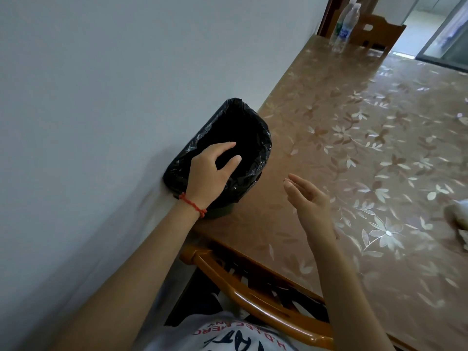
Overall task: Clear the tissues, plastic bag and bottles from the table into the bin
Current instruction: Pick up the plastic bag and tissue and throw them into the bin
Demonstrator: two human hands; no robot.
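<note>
A bin lined with a black plastic bag sits on the table's near-left corner against the wall. My left hand hovers over its opening, fingers spread and holding nothing. Just right of the bin, my right hand is raised above the table, fingers apart and empty. Two clear plastic bottles stand upright at the far end of the table. A crumpled white tissue lies at the right edge of view. What lies inside the bin is too dark to make out.
The table carries a glossy brown cover with a flower pattern. A wooden chair stands at the near edge below my arms, and another chair stands at the far end. A white wall runs along the left.
</note>
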